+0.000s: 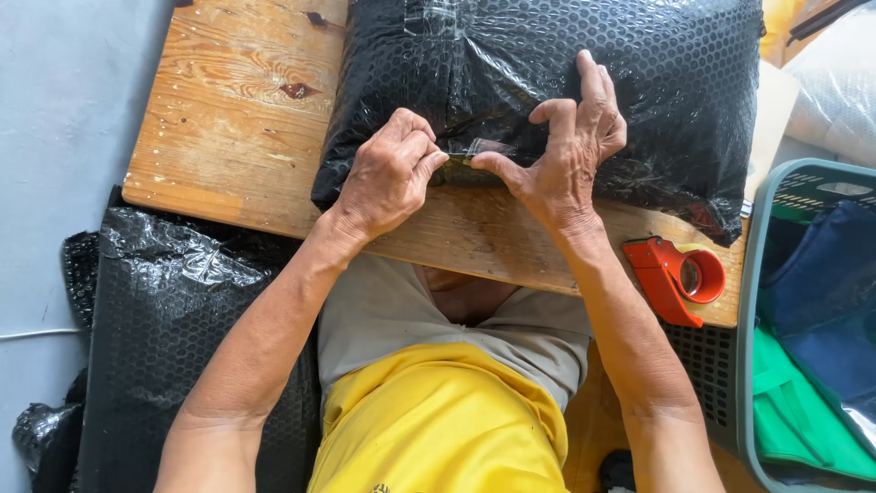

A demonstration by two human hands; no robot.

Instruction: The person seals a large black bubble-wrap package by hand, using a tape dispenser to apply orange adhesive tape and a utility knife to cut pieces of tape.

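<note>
Right now, landmark: the plump black bubble-wrap parcel lies across the far part of the pale wooden plank worktop, its near edge towards the person.
Left hand: the left hand sits at the parcel's near edge, knuckles up, fingers curled together and pinched on a strip of clear tape.
Right hand: the right hand rests on the parcel just beside the left, thumb pressed along the near edge on that same tape, forefinger bent, the other fingers spread apart and flat on the wrap.
Tape: it lies on the parcel's near edge, between the two hands, touching both; how far it runs under them I cannot tell.
Dispenser: a red plastic tape dispenser with a roll in it lies on the worktop, near the parcel's right corner and well apart from the hands.
Left of the parcel: bare plank with dark knots.
Below the worktop, left: a sheet of black bubble wrap lies crumpled on the grey floor.
Right of the parcel: a teal plastic basket holds blue and green fabric bags.
Near the parcel's near edge: the person's grey and yellow clothing shows between the forearms.
</note>
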